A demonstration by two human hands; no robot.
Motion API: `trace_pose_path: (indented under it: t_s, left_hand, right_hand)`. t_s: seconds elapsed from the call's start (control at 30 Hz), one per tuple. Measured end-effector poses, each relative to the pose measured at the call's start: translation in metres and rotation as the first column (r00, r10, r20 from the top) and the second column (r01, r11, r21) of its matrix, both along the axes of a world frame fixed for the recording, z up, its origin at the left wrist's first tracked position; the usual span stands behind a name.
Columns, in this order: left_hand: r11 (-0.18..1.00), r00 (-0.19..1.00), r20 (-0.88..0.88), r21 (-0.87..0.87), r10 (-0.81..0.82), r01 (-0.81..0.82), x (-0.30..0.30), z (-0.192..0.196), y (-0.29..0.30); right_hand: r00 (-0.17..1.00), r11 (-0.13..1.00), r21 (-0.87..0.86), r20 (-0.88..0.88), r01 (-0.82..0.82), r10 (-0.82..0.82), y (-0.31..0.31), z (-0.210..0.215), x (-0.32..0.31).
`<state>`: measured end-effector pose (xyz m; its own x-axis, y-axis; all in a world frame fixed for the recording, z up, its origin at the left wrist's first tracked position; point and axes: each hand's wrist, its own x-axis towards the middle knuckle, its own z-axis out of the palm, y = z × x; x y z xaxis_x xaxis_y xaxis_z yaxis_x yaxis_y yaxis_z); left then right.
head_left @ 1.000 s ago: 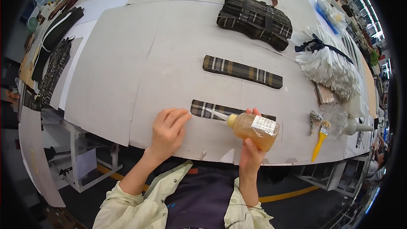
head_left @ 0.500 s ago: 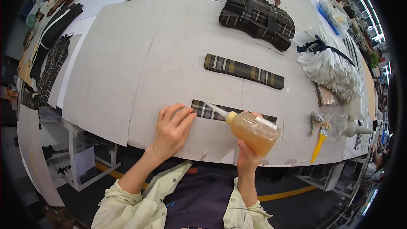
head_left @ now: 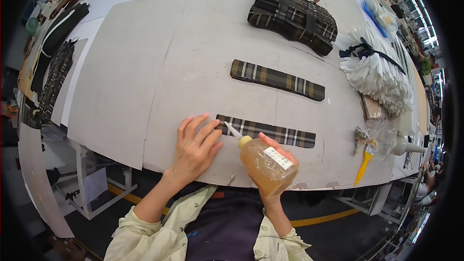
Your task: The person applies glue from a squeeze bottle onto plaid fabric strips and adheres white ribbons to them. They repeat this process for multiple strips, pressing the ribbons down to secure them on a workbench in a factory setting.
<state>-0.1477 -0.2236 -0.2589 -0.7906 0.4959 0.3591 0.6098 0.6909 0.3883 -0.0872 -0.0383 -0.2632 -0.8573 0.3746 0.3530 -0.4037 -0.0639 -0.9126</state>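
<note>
A plaid fabric strip (head_left: 280,133) lies flat across the table in front of me. My left hand (head_left: 195,150) rests at its left end, fingers spread and fingertips by the edge. In my right hand (head_left: 285,152) is a clear squeeze bottle (head_left: 266,166) of amber liquid, tilted to the left. Its pale nozzle tip is at the strip's left end; whether it touches the cloth I cannot tell. Farther back lies a second plaid strip (head_left: 278,79), apart from both hands.
A tied bundle of plaid strips (head_left: 292,19) sits at the back. To the right are a tied white bundle (head_left: 377,75), a yellow-handled brush (head_left: 365,162) and a white nozzle bottle (head_left: 401,146). Dark folded fabric (head_left: 58,34) lies far left.
My right hand has brought the bottle left and nearer to me, its nozzle shifting toward the strip's left end. More of the strip's right part now shows. My left hand has barely moved.
</note>
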Motion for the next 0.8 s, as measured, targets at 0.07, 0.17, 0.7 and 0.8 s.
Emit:
trace_pose_path:
  t_s: [0.07, 0.17, 0.7, 0.8]
  left_hand:
    - [1.0, 1.0, 0.007, 0.003, 0.006, -0.006, 0.0, 0.0, 0.0]
    - [1.0, 1.0, 0.027, 0.01, 0.014, -0.014, 0.0, 0.0, 0.0]
    - [0.999, 0.999, -0.039, -0.044, 0.031, -0.033, 0.0, 0.001, 0.003]
    - [0.998, 0.998, -0.044, -0.05, 0.035, -0.037, 0.001, 0.0, 0.002]
  right_hand:
    - [0.998, 0.998, 0.053, 0.062, -0.03, 0.027, 0.003, 0.005, 0.0]
    - [0.997, 0.993, 0.104, 0.047, -0.06, 0.055, 0.005, 0.002, 0.0]
    - [0.96, 0.961, 0.184, 0.225, -0.207, 0.164, 0.008, 0.009, 0.011]
    - [0.967, 0.945, 0.22, 0.133, -0.241, 0.216, 0.006, 0.007, 0.009]
